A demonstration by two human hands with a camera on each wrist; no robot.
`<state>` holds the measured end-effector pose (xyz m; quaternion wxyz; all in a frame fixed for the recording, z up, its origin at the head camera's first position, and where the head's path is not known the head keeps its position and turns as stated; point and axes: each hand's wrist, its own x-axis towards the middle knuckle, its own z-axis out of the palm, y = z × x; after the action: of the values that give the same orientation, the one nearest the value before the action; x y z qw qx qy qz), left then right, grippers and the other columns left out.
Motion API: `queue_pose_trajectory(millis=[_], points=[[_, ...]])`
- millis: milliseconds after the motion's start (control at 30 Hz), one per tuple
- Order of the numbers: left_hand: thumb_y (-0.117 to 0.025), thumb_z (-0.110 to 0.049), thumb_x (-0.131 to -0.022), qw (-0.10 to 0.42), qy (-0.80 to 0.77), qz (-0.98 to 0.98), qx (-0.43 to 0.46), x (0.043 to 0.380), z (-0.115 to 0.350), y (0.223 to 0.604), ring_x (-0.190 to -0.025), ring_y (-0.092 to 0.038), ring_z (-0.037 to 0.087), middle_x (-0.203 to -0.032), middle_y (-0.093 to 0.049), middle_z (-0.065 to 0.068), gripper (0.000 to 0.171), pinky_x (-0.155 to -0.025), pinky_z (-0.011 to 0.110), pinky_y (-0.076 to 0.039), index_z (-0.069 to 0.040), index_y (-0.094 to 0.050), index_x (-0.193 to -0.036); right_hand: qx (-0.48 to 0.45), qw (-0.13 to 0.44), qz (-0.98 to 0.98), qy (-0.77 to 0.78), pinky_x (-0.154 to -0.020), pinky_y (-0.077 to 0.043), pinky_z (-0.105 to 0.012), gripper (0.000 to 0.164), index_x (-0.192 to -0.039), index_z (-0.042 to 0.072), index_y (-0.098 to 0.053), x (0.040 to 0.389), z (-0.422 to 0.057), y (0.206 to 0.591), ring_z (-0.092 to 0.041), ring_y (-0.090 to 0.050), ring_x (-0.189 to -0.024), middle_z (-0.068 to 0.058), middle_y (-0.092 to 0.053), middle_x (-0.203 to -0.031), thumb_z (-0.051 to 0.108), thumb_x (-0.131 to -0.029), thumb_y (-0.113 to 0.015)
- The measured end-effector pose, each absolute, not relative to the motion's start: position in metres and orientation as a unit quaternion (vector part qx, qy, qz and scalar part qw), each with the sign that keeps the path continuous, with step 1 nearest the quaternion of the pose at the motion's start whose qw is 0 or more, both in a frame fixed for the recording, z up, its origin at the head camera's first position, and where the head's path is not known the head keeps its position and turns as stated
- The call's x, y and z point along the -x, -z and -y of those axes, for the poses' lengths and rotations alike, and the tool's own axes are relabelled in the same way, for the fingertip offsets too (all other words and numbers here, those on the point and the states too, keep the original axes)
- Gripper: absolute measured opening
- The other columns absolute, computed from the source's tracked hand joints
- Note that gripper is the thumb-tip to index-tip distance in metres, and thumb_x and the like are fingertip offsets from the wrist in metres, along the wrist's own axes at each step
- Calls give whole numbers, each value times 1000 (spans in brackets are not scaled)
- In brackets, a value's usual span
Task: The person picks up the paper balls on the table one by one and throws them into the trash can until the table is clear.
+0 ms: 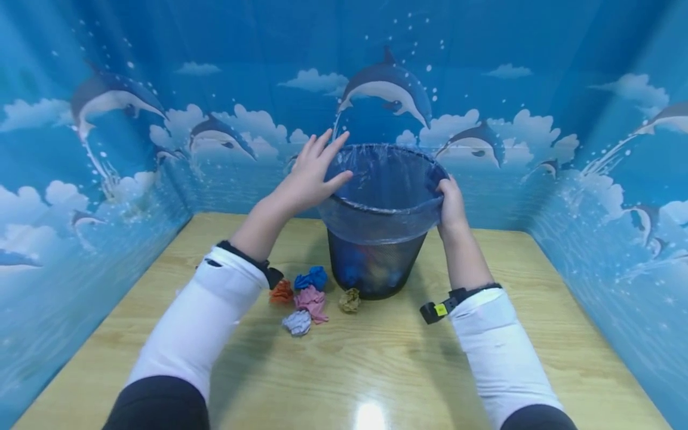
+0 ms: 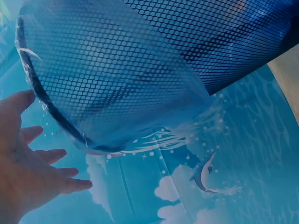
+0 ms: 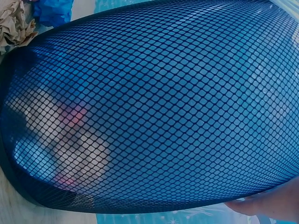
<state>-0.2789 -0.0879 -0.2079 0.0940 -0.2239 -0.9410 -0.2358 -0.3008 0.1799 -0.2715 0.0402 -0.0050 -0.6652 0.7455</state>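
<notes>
Bin (image 1: 378, 263) btwn L grip (image 1: 312, 173), splayed nr rim (image 1: 376, 209), & R grip (image 1: 452, 206), clasping rim.

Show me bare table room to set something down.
Bare tabletop lies in front of the crumpled papers, between the left sleeve and right sleeve, and outside the right sleeve. Crowded: front-left of the bin, where those papers cluster.

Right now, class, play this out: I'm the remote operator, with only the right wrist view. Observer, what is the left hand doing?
Observer: The left hand is spread by the bin, gripping nothing.
Operator: I see blue paper and tan paper outside. Any more?
Observer: Yes: orange paper, pink paper and white paper, on the table.
Operator: Where is the right hand? Only a bit shows.
Observer: It grips the bin's rim on the right, over the bag.
</notes>
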Motion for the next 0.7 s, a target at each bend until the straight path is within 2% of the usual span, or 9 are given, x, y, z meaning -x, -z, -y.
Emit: queue_pose_trajectory(millis=[233,367,533,700], points=[[-45,-44,-100,106,253,934,229,273,102,222,-150,13,27,-164,6,-1,68,-116,65,-3,-33,-8,-156,2,37,656,-753,-109,-21,-31,76,-156,17,8,300,-180,274,-18,-8,-147,0,9,-164,18,-88,-26],[-45,-44,-100,117,263,932,222,269,112,230,-150,11,28,-164,4,1,69,-115,65,-4,-32,-8,-156,0,40,659,-751,-109,-21,-31,76,-156,16,6,300,-180,275,-18,-10,-146,0,6,-164,18,-88,-27],[-46,-43,-100,136,279,927,212,264,127,240,-150,10,29,-164,6,3,72,-115,66,-5,-32,-4,-156,-6,41,659,-751,-105,-23,-30,75,-157,16,3,300,-179,274,-18,-15,-142,-1,2,-164,18,-88,-26],[-45,-43,-100,141,300,921,204,260,141,254,-150,8,33,-163,9,5,74,-115,66,-6,-30,1,-156,3,42,659,-751,-104,-22,-29,76,-156,17,6,301,-179,271,-17,-10,-144,1,7,-164,18,-87,-27]])
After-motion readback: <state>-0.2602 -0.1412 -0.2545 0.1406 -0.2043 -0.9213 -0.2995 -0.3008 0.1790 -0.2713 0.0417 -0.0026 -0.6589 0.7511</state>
